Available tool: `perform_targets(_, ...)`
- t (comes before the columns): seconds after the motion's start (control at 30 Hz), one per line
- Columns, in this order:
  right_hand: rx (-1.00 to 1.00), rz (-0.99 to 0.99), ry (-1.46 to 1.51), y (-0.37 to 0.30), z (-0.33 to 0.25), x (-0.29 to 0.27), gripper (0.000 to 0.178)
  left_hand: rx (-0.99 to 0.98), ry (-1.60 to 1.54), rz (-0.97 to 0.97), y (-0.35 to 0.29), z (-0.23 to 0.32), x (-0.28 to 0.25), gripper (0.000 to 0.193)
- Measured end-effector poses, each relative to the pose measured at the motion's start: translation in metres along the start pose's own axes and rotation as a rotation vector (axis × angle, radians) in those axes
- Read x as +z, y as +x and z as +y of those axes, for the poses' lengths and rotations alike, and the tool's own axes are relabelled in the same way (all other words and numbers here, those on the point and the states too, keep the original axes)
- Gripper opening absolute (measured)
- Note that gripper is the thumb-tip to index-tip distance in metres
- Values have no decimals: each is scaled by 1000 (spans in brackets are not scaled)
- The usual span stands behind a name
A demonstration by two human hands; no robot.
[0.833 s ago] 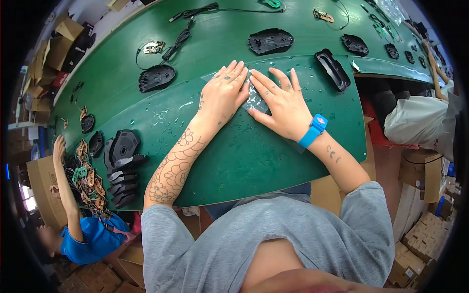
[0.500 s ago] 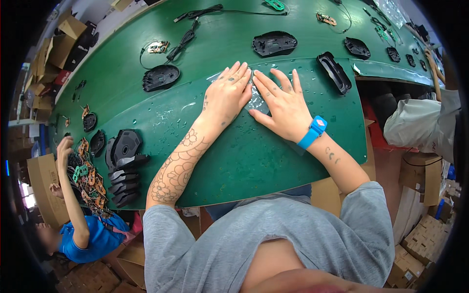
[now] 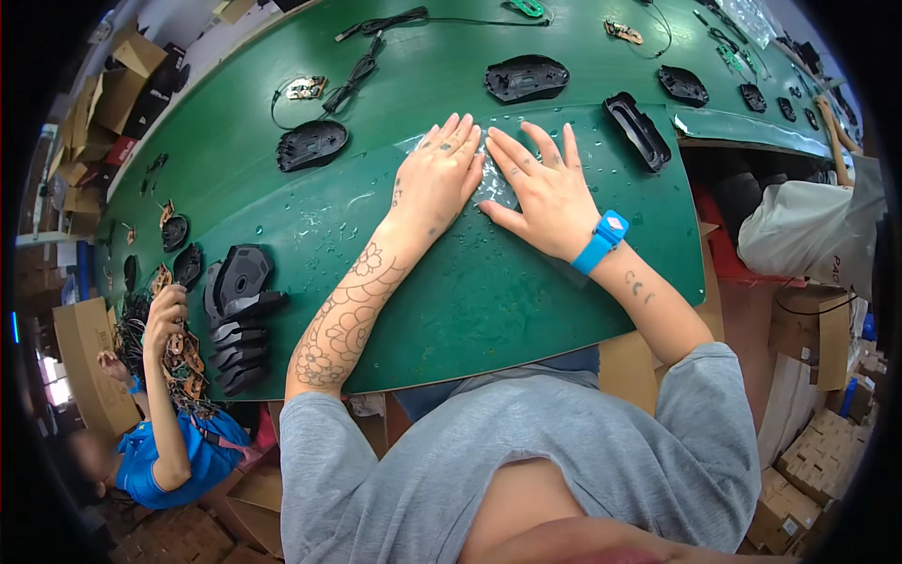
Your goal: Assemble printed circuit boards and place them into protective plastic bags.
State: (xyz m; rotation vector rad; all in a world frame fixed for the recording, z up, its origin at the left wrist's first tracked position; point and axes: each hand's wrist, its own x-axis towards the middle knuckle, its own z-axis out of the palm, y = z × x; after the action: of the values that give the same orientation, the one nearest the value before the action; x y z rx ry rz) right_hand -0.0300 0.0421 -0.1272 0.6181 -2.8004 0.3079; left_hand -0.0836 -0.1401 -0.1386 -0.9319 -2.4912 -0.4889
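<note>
A green worktop [image 3: 451, 329] spreads through a workroom with cardboard boxes [image 3: 799, 456] stacked around it. On it, the left hand [image 3: 438, 174] lies palm down, fingers straight and close together; the right hand [image 3: 545, 193] is also palm down, thumb spread away and fingers fanned. Neither is clenched or visibly grasping; both rest flat on a crinkled clear film [image 3: 497, 185]. The part of the film in view is a wedge, narrow at the fingertips and wider toward the person, its longer direction running away from the body. The hands cover much of it, so I cannot tell its full long axis. It lies under and between both hands.

A blue wristband [image 3: 601, 242] circles the right wrist, nearer the person than the film. Water drops dot the worktop around the film. Beyond it sits a black mouse shell [image 3: 526, 78]; to its right, a long black frame [image 3: 638, 132]; to its left, another dark shell [image 3: 312, 145], with a coiled black cable [image 3: 355, 73] farther off. Well left of the film stand nested black covers [image 3: 242, 343] and heaped circuit boards [image 3: 185, 365], where a co-worker in blue [image 3: 169, 461] holds a hand at the heap.
</note>
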Motion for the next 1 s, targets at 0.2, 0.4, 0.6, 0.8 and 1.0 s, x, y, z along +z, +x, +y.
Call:
perform_targets(0.2,-5,7,2,-3,-1,1,70,-5,-26,-32,-3,0,-1,33)
perform_targets(0.4,-1,17,11,-5,-2,-2,69,14,-27,-4,-6,5,-3,32)
perform_targets(0.6,-14,61,41,1,3,4,66,-62,-200,16,-3,1,-5,30)
perform_targets(0.8,-27,84,146,7,8,11,59,-130,-151,50,10,-2,2,30)
perform_targets(1.0,-57,92,276,-4,7,11,58,-159,-239,97,13,-12,8,12)
